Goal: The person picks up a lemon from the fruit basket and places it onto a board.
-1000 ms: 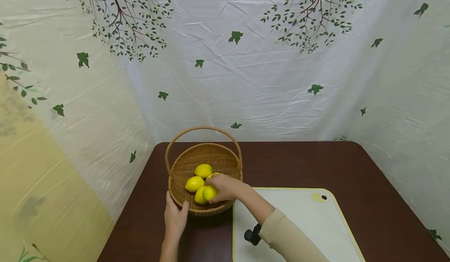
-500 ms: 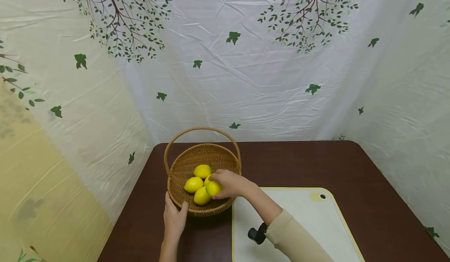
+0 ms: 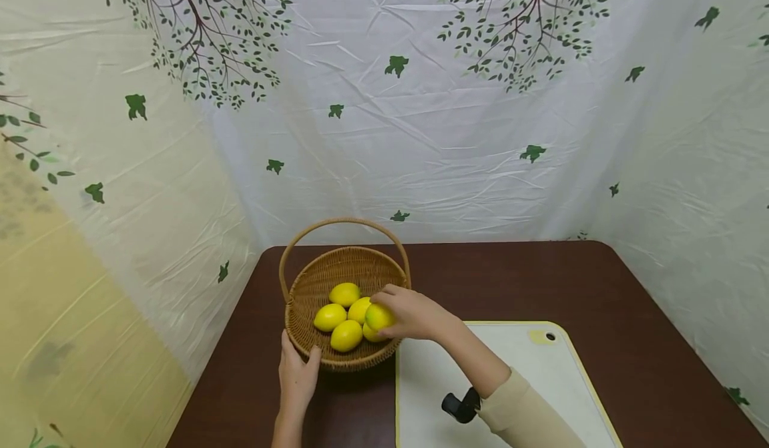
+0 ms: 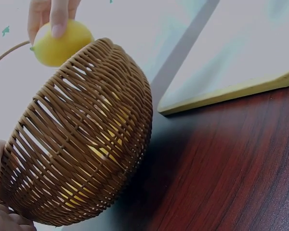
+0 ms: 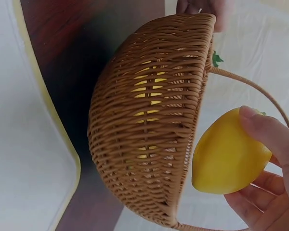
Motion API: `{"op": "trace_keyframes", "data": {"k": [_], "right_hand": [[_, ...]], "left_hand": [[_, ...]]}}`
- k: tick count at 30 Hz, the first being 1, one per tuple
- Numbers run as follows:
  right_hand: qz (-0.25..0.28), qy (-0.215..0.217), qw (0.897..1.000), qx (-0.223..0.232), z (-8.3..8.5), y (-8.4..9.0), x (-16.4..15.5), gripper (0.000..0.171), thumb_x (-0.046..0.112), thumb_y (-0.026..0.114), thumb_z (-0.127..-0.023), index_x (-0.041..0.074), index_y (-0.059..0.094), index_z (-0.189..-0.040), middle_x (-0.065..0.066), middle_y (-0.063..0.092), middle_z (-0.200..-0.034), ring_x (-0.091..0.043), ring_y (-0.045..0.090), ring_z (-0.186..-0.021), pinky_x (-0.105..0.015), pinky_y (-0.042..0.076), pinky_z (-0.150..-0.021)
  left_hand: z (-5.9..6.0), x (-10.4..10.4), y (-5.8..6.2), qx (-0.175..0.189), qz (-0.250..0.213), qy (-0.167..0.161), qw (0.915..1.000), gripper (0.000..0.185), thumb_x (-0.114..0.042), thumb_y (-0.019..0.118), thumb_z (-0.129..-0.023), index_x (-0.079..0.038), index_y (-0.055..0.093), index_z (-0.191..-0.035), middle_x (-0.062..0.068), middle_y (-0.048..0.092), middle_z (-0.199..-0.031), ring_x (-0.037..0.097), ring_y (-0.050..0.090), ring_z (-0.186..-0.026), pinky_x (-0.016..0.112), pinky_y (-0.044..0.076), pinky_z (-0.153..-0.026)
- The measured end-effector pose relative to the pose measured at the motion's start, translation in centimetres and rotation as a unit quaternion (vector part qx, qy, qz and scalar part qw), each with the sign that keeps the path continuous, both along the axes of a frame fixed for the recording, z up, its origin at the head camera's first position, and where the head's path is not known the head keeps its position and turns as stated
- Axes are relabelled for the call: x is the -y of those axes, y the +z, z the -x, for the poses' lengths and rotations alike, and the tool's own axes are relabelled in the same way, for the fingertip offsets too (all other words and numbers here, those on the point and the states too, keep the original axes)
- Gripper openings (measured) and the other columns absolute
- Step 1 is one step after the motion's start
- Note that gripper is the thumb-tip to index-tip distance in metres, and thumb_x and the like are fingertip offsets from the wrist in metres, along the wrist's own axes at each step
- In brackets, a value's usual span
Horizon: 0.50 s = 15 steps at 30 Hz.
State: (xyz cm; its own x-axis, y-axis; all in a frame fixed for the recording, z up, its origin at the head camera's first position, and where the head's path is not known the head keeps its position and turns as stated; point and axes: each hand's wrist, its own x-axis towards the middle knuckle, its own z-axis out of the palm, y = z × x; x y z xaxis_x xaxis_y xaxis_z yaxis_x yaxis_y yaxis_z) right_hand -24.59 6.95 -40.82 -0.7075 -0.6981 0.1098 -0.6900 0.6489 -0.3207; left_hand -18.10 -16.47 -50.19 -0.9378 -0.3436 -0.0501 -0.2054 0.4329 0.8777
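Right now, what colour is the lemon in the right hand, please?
The lemon is yellow, clearest from the right wrist.

Seeing bright yellow on the lemons (image 3: pixel 346 336), woven honey-brown on the basket (image 3: pixel 360 266); over to white trimmed in yellow on the board (image 3: pixel 553 368), streaky dark red-brown on the table (image 3: pixel 510 278), beige on the sleeve (image 3: pixel 531 411), leaf-patterned green across white sheeting (image 3: pixel 450 187)!

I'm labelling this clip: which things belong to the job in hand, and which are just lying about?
Job, apparently:
lemon held by the right hand
basket gripped by the left hand
other lemons inside

Seemingly just there:
yellow-edged white board
dark table
leaf-print backdrop
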Motion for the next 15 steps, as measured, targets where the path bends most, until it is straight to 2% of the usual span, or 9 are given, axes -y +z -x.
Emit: {"op": "trace_keyframes", "data": {"k": [7,15], "right_hand": [[0.008,0.004,0.999,-0.040,-1.0,0.8,-1.3,0.051,0.034,0.070,-0.073,0.013,0.055,-0.117,-0.001,0.053,-0.110,-0.012,0.053,-0.089,-0.027,0.047,-0.077],[0.029,0.003,0.996,-0.083,-1.2,1.0,-3.0,0.052,0.032,0.073,-0.070,0.012,0.056,-0.115,-0.001,0.053,-0.105,-0.011,0.053,-0.087,-0.026,0.048,-0.074]], "left_hand": [[-0.2,0.0,0.0,0.007,-0.007,-0.002,0.9999,0.082,-0.026,0.050,-0.086,-0.002,-0.005,-0.142,0.026,0.009,-0.144,0.041,0.019,-0.129,0.056,0.024,-0.098],[-0.1,0.1,-0.1,-0.004,-0.004,-0.001,1.0000,0.082,-0.025,0.050,-0.085,-0.003,-0.004,-0.142,0.025,0.011,-0.145,0.040,0.019,-0.129,0.055,0.024,-0.099]]}}
